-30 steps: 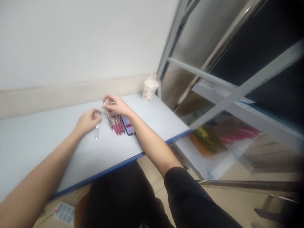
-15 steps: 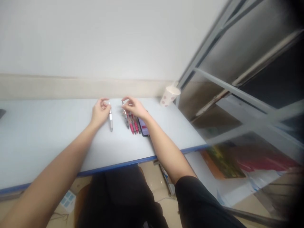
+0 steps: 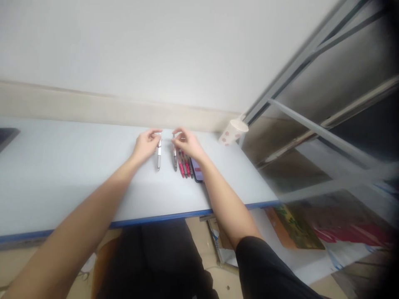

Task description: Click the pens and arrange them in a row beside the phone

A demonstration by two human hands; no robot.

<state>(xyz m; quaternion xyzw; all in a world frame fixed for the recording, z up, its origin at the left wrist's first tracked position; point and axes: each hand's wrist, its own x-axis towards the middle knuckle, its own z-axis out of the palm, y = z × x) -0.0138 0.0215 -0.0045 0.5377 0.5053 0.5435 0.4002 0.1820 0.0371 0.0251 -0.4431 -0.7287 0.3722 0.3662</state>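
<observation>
My left hand [image 3: 147, 144] pinches the upper end of a white and silver pen [image 3: 159, 157], its tip pointing toward me. A short gap to the right, my right hand [image 3: 188, 143] has finger and thumb closed on the upper part of a grey pen [image 3: 175, 159]. Beside that pen, several red and dark pens [image 3: 184, 168] lie in a row, their far ends partly hidden by my right hand. A phone [image 3: 197, 173] with a lit screen lies against the row, partly covered by my right forearm.
A white paper cup with pink dots [image 3: 234, 131] stands at the back right of the table [image 3: 93, 174], near the wall. A metal frame [image 3: 299, 124] rises along the right side. A dark flat object [image 3: 8, 136] lies at the far left.
The camera view has shifted, so the table and hands sit further right. The grey pen, tilted before, now stands nearly parallel to the white pen. Both hands keep their pinch.
</observation>
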